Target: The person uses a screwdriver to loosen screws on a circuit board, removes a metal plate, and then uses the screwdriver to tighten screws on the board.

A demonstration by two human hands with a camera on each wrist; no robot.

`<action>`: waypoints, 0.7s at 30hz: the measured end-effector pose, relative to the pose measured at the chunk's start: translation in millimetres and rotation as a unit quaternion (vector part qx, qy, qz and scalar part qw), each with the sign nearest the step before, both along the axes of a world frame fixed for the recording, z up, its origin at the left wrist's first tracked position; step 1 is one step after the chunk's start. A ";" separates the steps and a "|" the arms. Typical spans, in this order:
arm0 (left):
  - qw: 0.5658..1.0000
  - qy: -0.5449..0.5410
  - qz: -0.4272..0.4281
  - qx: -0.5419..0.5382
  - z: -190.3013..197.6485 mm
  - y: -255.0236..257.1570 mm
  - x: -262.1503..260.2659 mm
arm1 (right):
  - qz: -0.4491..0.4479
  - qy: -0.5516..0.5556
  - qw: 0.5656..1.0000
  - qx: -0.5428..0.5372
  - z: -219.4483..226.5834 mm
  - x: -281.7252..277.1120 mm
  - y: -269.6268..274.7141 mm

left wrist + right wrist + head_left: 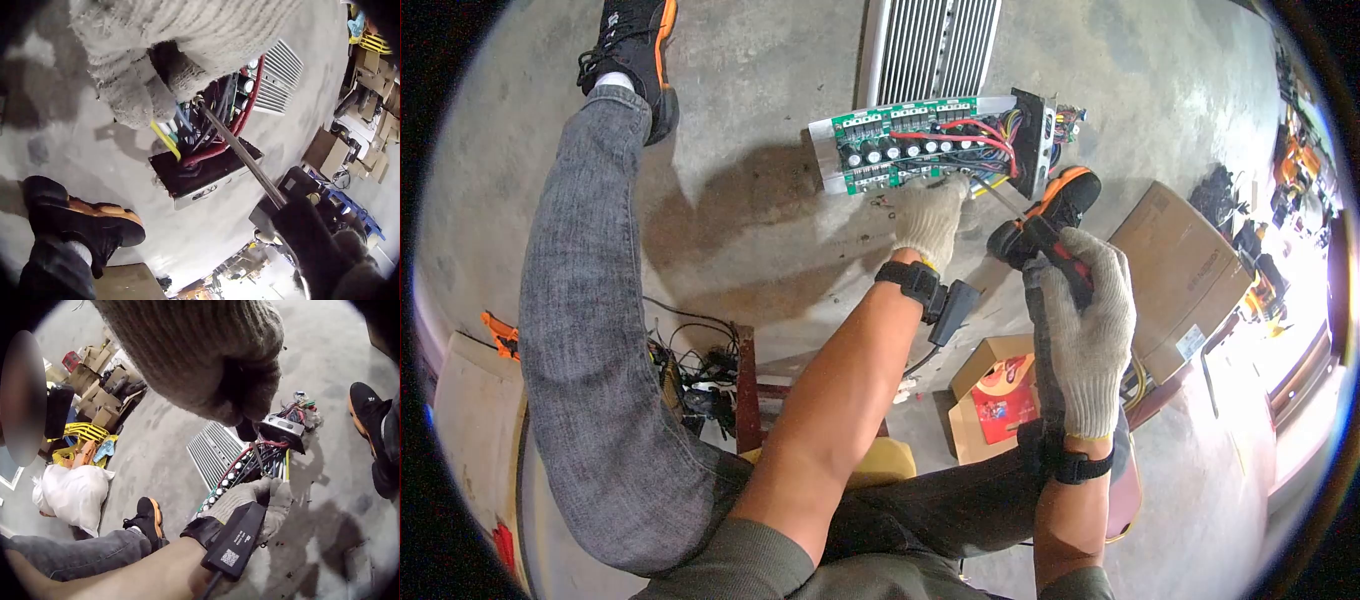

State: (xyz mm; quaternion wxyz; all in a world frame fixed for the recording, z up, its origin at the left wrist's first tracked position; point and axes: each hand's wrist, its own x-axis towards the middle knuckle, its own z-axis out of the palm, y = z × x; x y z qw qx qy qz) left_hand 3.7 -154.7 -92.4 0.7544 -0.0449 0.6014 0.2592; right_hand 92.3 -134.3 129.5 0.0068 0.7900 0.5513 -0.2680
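My gloved left hand (928,215) grips the near edge of a green circuit board (870,128), its curled fingers right beside a bundle of coloured wires (172,134). Round capacitors (892,153) stand in a row along the board. Thick red wires (960,137) run from it to a dark end plate (1030,140). My gloved right hand (1090,320) holds a screwdriver (1055,250) by its black and red handle. The shaft (244,156) slants in among the wires, with its tip close to the left fingertips.
Behind the board lies a ribbed metal casing (935,50) on the concrete floor. A cardboard box (1185,275) stands at the right, and an open carton (965,405) with red packaging lies nearer. The person's shoes (632,50) flank the work. Yellow parts and a white sack (75,494) lie farther off.
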 end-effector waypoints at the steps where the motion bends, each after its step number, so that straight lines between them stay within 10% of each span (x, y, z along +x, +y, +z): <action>1: 1.000 -0.004 -0.001 -0.008 0.1 -0.6 0.2 | -0.016 0.001 1.000 -0.006 0.0 -1.6 -0.5; 21: 0.997 0.012 -0.056 -0.052 26.5 20.8 -13.2 | -0.009 0.005 1.000 -0.010 -6.5 -1.3 -1.4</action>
